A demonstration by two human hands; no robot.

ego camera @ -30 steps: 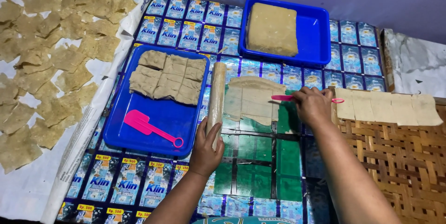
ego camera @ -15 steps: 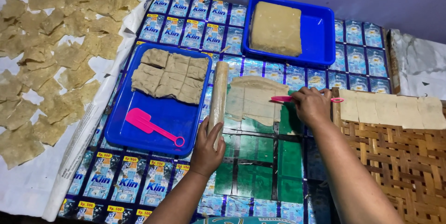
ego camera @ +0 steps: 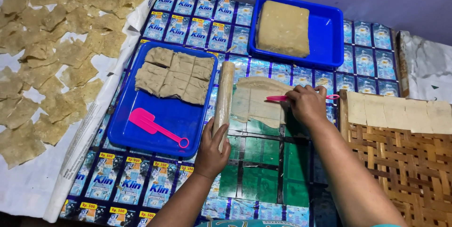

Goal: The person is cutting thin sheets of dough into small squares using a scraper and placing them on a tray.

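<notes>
One thin beige dough sheet (ego camera: 256,102), scored into squares, right hand (ego camera: 306,104) clasping pink cutter (ego camera: 278,98), left hand (ego camera: 210,149) gripping rolling pin (ego camera: 223,97)

left hand (ego camera: 210,154) on rolling pin (ego camera: 223,100), right hand (ego camera: 307,103) holding pink scraper (ego camera: 278,98) on dough sheet (ego camera: 256,104)

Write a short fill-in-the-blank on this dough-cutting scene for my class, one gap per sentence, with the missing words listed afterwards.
1. The left hand holds a long wooden ____ that lies beside the thin flat sheet of dough.
2. The right hand holds a thin cutting tool coloured ____.
3. The pink plastic spatula lies in the near rectangular tray coloured ____.
4. The large uncut tan dough block sits in the ____ tray.

Missing words: rolling pin; pink; blue; far
</notes>
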